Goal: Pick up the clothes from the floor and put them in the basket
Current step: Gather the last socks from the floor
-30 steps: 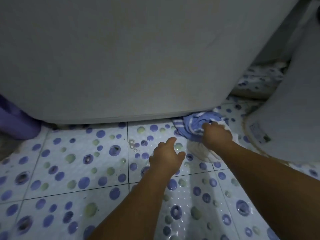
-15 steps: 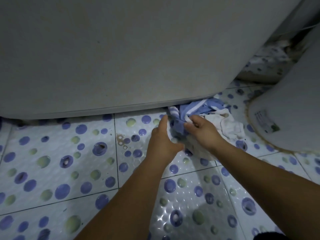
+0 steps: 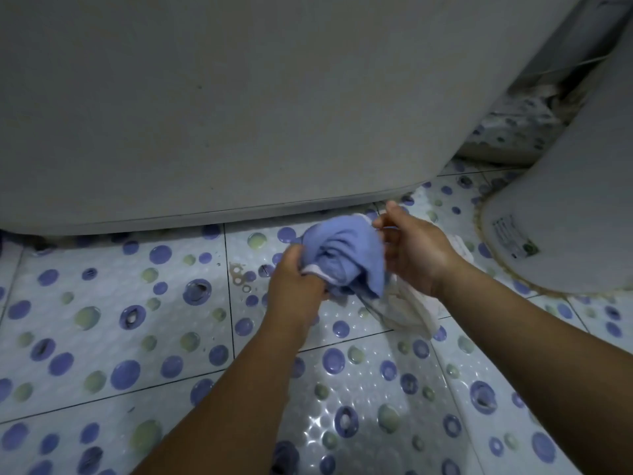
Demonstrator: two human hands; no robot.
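The left hand (image 3: pixel 295 283) squeezes the bunched blue cloth (image 3: pixel 346 257) from below. The right hand (image 3: pixel 414 250) pinches its top edge. A white cloth (image 3: pixel 409 311) hangs under it, over the spotted tile floor (image 3: pixel 113 303), near the big grey tub (image 3: pixel 239 97).

Blue cloth (image 3: pixel 346 255) between the hands: soft, matt knit, crumpled; white cloth (image 3: pixel 411 313) below right hand (image 3: pixel 416 252) thin, limp. Floor tiles (image 3: pixel 102 320) underneath glossy, embossed (glare patches). Grey panel (image 3: pixel 239 97) beyond: smooth, matt.

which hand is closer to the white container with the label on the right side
Right. The right hand sits just left of the white container, while the left hand is farther left, beyond the blue cloth.
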